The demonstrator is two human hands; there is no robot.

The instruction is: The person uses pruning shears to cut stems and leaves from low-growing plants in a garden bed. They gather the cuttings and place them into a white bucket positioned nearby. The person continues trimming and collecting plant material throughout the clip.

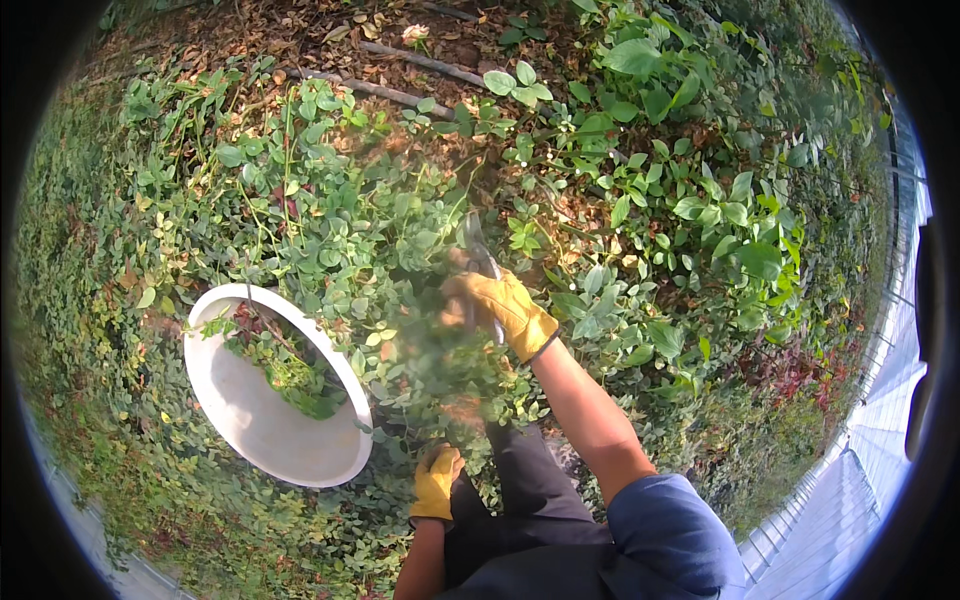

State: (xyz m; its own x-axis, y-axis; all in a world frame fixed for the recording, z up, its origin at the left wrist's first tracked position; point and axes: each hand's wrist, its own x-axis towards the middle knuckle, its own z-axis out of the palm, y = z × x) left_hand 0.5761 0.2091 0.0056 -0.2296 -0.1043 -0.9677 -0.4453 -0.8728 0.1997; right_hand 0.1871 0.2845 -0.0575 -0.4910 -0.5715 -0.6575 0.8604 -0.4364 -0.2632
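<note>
My right hand [504, 304], in a yellow glove, is closed around a metal hand tool [480, 244], probably pruning shears; its blade end points up into the foliage and is blurred. Lower down, my left hand [436, 484], also in a yellow glove, is near my legs with its fingers curled; whether it holds a stem cannot be told. Left of my hands a white plastic tub [289, 450] stands tilted among the plants. Cut leafy stems [296, 375], some reddish, lie inside it. A blurred patch of green leaves covers the space between my hands.
Dense leafy rose bushes [330, 187] surround me. Thick bare canes [427, 64] lie over dry brown leaves at the top, near a pale pink rose bloom [415, 34]. Broad-leaved plants [757, 255] grow at the right. Pale translucent sheeting [832, 495] borders the lower right.
</note>
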